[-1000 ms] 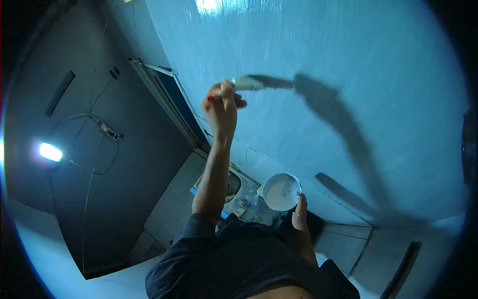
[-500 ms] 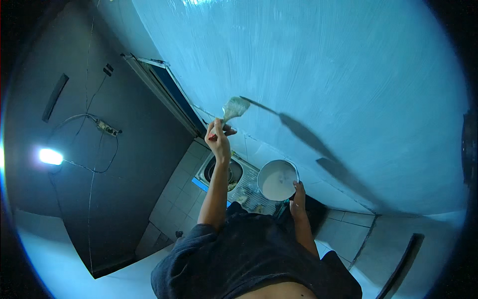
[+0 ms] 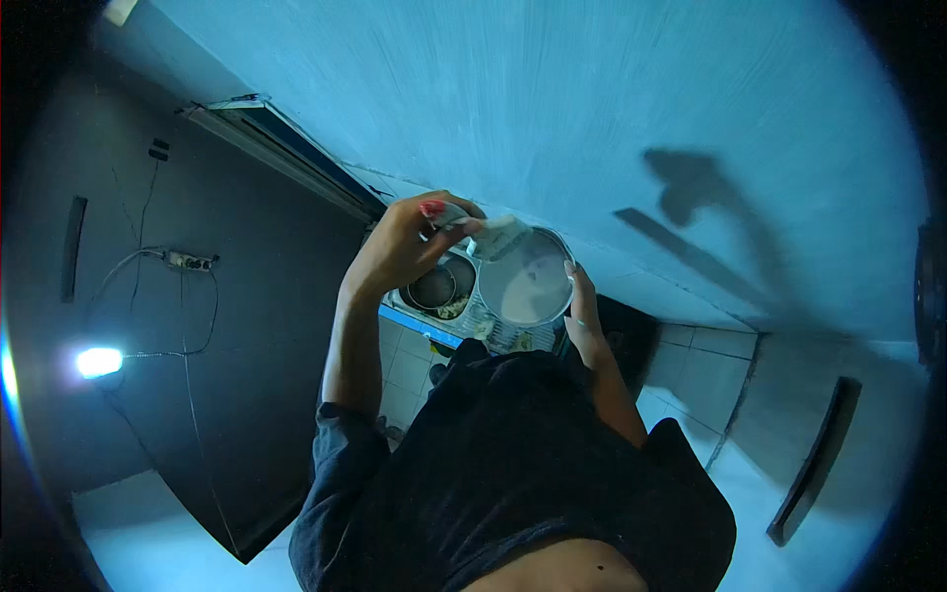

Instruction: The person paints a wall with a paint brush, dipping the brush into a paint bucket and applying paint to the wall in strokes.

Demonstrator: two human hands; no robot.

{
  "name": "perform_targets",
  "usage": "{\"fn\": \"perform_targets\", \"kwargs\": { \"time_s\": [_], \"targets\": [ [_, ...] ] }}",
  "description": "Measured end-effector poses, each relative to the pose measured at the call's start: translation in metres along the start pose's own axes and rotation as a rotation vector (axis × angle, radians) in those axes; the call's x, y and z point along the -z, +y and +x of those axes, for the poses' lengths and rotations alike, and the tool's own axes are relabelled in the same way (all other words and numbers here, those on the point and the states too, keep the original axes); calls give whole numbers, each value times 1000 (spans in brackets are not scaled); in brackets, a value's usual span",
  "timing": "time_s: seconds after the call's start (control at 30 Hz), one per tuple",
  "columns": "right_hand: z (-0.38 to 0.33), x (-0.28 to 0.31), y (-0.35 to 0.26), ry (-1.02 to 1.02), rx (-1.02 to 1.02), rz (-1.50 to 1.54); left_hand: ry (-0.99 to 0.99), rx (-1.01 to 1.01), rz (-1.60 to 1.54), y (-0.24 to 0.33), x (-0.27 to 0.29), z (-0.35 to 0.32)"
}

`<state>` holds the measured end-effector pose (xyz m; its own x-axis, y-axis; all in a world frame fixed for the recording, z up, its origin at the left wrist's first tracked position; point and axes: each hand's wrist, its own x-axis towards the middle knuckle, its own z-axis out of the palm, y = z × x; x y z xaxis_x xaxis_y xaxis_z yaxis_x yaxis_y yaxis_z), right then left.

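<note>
My left hand (image 3: 409, 237) is closed on the handle of a paintbrush (image 3: 501, 237), whose red handle end shows above the fingers. Pale, paint-coated bristles hang over the far left rim of a round bucket (image 3: 525, 292); whether they touch the paint I cannot tell. Whitish paint lies inside the bucket. On its right side my right hand (image 3: 584, 301) grips the bucket, thumb at the rim and the other fingers mostly hidden. Beyond both hands rises a light blue-looking wall (image 3: 533, 118) with brush streaks, and shadows of my arm fall across it.
Below the bucket is a metal sink (image 3: 395, 299) with a round pan (image 3: 431, 287) in its basin. A lit lamp (image 3: 101, 362), loose cables and a socket strip (image 3: 189, 260) are along the dark wall at left. A framed opening (image 3: 296, 143) lies at far left.
My left hand has brought the paintbrush from near the wall down to the bucket, turning the bristles rightward. The bucket has shifted slightly up and left in view as the head view moved.
</note>
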<state>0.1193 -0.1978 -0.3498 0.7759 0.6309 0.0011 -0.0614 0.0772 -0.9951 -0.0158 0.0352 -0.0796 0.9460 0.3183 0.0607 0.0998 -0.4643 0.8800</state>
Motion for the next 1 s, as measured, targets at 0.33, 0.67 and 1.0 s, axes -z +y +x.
{"fn": "perform_targets", "kwargs": {
  "time_s": [0.33,0.67,1.0],
  "targets": [
    [-11,-29,-42,108,-416,148,-503,-107,306,0,-23,46],
    [-23,-17,-60,-93,410,-491,-776,-175,422,-16,-45,78],
    [-25,-24,-63,91,381,-487,-457,-529,445,-12,-47,58]
  ]
}}
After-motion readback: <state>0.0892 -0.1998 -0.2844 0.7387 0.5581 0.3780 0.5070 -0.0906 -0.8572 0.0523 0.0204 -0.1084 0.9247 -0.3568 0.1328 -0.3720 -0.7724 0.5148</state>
